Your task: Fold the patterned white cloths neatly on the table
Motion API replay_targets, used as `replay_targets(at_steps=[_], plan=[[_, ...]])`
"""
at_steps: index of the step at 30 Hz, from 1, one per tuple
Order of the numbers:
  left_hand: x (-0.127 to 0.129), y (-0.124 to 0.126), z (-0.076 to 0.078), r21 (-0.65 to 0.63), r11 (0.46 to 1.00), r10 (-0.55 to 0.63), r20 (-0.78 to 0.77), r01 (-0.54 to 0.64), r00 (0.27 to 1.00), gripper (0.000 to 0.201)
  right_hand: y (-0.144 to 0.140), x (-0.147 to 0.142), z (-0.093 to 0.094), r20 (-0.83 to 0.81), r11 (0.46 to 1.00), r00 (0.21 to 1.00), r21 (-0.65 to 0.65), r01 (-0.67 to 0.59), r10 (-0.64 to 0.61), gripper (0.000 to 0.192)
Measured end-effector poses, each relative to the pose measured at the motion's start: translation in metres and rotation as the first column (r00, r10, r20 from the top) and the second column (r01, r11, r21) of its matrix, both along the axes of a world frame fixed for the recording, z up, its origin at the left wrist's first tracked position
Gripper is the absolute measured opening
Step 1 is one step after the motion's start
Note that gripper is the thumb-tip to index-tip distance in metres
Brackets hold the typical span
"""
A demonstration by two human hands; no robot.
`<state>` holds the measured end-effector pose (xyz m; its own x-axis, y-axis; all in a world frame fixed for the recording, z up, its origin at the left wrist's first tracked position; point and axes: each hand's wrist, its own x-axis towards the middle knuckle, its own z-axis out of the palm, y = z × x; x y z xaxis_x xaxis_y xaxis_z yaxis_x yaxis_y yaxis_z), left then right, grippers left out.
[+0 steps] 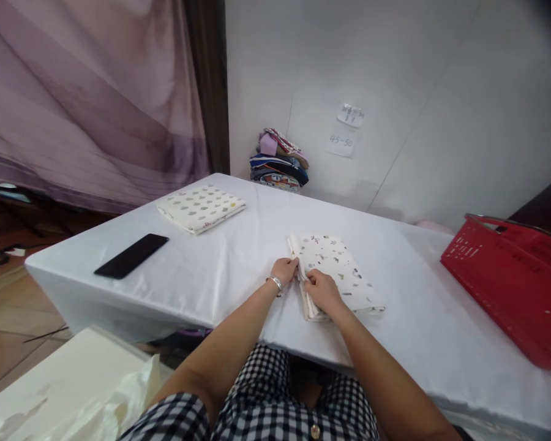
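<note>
A folded white cloth [342, 269] with a small scattered print lies in front of me near the table's front edge. My left hand [285, 269], a silver bracelet at its wrist, is closed on the cloth's layered left edge. Beside it, my right hand [324, 290] pinches the same edge a little lower, its fingers curled over the top layers. The fingertips of both hands are partly hidden in the folds. A second folded white cloth [202, 207] with a grey leaf-like print lies flat at the far left of the table.
The white-covered table [257, 245] carries a black phone [132, 256] at left and a red plastic basket [509, 282] at right. Folded fabrics [280, 160] are stacked by the back wall. A pale surface with crumpled plastic [123, 398] is at lower left.
</note>
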<state>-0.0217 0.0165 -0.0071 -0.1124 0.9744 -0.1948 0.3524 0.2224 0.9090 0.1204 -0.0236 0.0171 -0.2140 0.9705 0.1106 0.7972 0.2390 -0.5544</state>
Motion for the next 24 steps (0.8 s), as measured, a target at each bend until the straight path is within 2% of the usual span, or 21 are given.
replay_targets(at_steps=[3, 6, 10, 14, 16, 21, 24], plan=[[0.0, 0.007, -0.003, -0.004, 1.0, 0.003, -0.006, -0.003, 1.0, 0.04, 0.001, 0.001, -0.003, -0.075, 1.0, 0.997, -0.01, 0.001, -0.002, 0.011], [0.001, 0.015, -0.005, -0.012, 1.0, 0.015, -0.019, -0.015, 1.0, 0.041, 0.005, 0.004, -0.008, -0.262, 0.998, 0.964, -0.048, 0.028, -0.04, 0.012], [0.001, 0.019, -0.008, -0.024, 0.999, 0.022, -0.051, -0.023, 0.998, 0.038, 0.01, 0.009, -0.013, -0.52, 0.991, 0.848, -0.127, 0.043, -0.104, 0.016], [0.003, 0.02, -0.008, 0.007, 1.0, 0.011, -0.106, -0.011, 0.994, 0.027, 0.01, 0.012, -0.012, -0.648, 0.983, 0.745, -0.173, 0.06, -0.16, 0.019], [0.004, 0.021, -0.006, 0.03, 1.0, 0.01, -0.14, -0.006, 0.99, 0.023, 0.009, 0.011, -0.011, -0.639, 0.984, 0.754, -0.17, 0.055, -0.153, 0.018], [0.003, 0.023, -0.002, 0.035, 0.999, 0.026, -0.205, -0.019, 0.978, 0.019, 0.008, 0.007, -0.011, -0.518, 0.993, 0.848, -0.095, 0.067, -0.107, 0.017], [0.002, 0.022, -0.002, 0.028, 0.999, 0.04, -0.22, -0.035, 0.975, 0.021, 0.007, 0.006, -0.011, -0.358, 0.998, 0.932, -0.039, 0.047, -0.058, 0.021]])
